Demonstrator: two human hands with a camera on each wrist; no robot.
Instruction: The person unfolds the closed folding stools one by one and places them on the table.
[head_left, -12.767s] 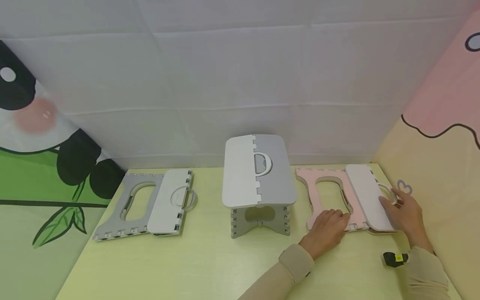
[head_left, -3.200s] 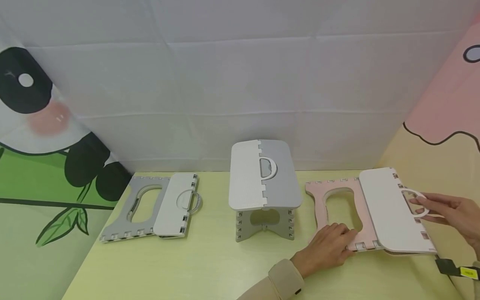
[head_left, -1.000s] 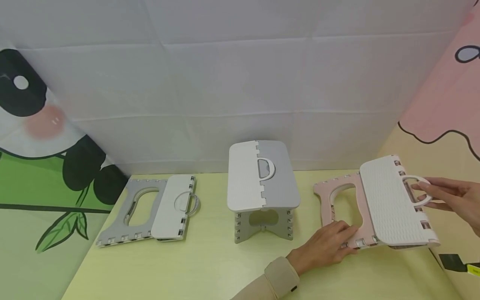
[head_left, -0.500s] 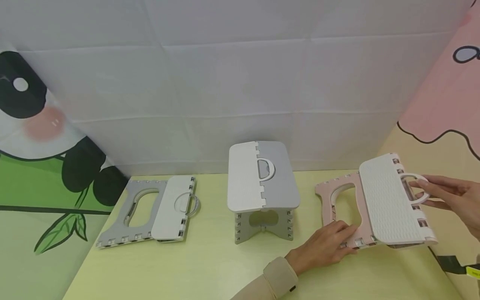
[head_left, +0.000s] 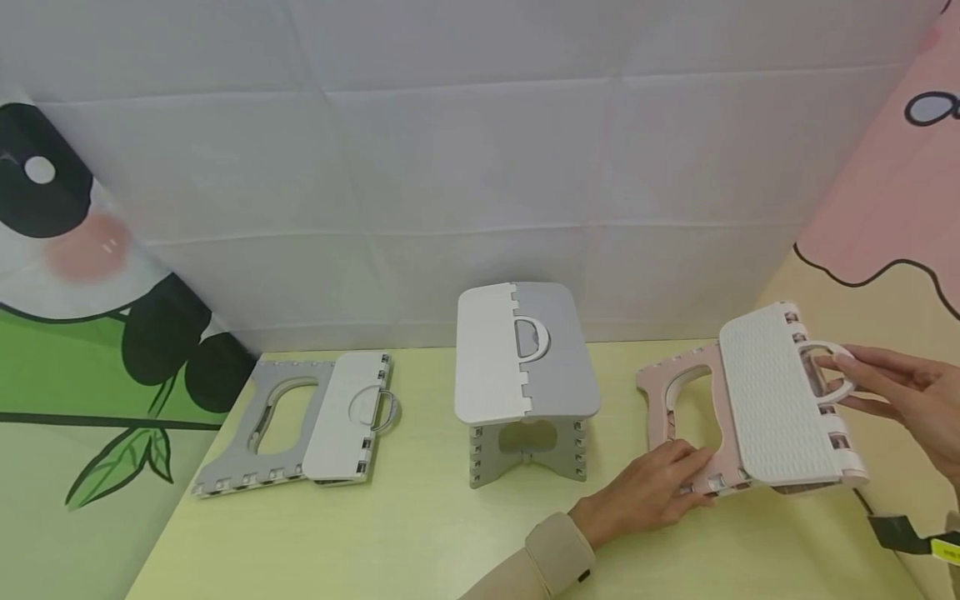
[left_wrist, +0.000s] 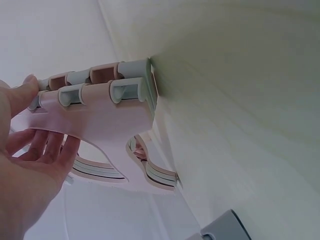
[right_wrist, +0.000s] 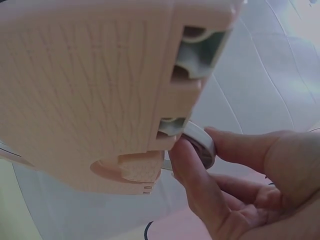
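Far left on the counter [head_left: 427, 533] sits a flat-folded gray-and-white stool [head_left: 345, 417], then a matching one [head_left: 487, 358] standing set up. Next, toward the right, my left hand [head_left: 648, 492]'s gripping the pink leg panel [left_wrist: 100, 115] of a folded pink-and-white stool [head_left: 783, 400], tilted, right end raised; my right hand [head_left: 911, 396]'s pinching its white loop handle [right_wrist: 201, 137].
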